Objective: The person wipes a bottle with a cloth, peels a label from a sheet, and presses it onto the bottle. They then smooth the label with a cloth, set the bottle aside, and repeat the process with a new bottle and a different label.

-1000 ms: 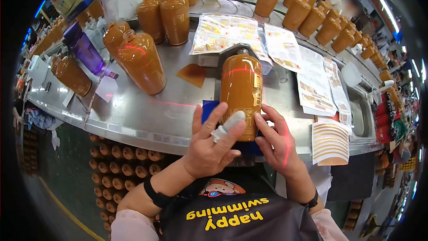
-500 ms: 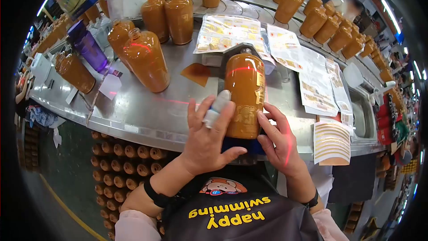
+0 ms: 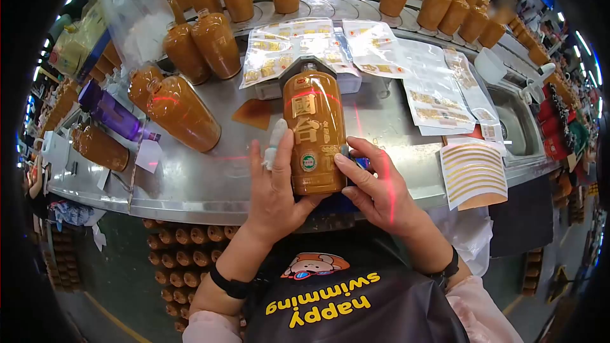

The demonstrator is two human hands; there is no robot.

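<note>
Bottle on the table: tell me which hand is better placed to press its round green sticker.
Left, probably. The left hand lies along the bottle, its fingers right beside the round green sticker. The right hand touches only the far right edge.

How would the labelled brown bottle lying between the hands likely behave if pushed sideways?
The bottle is round-bodied and lies on its side, so it would probably roll without the left hand and right hand flanking it. Its glossy surface suggests a rigid, slippery, probably breakable body. Its thick, opaque look hints it may be heavy for its size.
</note>
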